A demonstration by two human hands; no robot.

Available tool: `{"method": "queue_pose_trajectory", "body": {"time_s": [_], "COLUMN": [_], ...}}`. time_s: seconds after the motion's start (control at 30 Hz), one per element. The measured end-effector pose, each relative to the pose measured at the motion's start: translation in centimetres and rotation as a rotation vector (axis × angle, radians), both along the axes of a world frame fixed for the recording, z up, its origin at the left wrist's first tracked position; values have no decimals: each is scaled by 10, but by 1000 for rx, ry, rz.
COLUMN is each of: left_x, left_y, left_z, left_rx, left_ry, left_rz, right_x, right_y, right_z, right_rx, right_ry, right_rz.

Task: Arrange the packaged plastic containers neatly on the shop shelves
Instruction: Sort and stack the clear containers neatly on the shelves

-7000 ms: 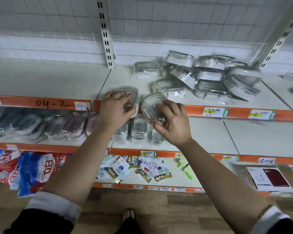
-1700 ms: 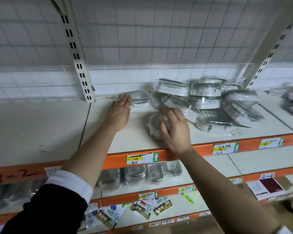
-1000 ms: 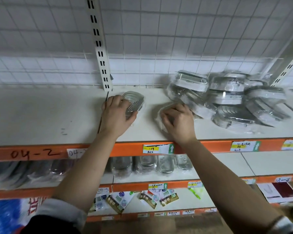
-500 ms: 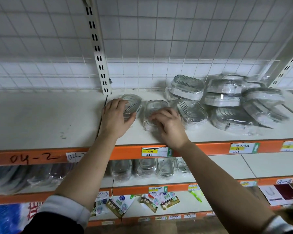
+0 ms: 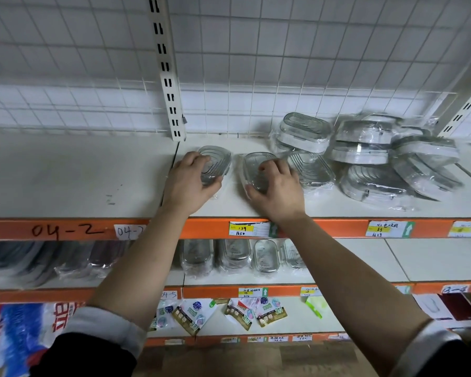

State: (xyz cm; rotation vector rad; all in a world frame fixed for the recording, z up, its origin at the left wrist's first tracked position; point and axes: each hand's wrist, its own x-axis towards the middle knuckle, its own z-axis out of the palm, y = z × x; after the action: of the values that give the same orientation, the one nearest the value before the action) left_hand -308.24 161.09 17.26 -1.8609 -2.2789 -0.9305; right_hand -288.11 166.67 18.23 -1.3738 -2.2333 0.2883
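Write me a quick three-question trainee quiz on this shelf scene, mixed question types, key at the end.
1. True or false: the left hand grips the left container and the right hand grips the second container, both lying on the top shelf.
2. The untidy pile of containers lies: A) left of both hands, B) right of both hands, C) on the floor.
3. Fill in: the handwritten code on the orange rail reads ____.
Key: 1 true; 2 B; 3 04-2.
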Motion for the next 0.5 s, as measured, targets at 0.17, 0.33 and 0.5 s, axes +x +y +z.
{"method": "queue_pose_trajectory", "body": {"time_s": [0.17, 0.33, 0.5], "left_x": [22, 72, 124], "left_y": [-28, -61, -84], "left_z": [3, 7, 4], "left_rx": [42, 125, 130], "left_ry": [-3, 11, 5], "left_rz": [28, 64, 89], "right_x": [29, 81, 132], "right_y": [-22, -49, -71], "right_z": [3, -7, -10], "right_rx": [49, 102, 147], "right_ry": [159, 202, 224], "right_rz": [44, 97, 137]}}
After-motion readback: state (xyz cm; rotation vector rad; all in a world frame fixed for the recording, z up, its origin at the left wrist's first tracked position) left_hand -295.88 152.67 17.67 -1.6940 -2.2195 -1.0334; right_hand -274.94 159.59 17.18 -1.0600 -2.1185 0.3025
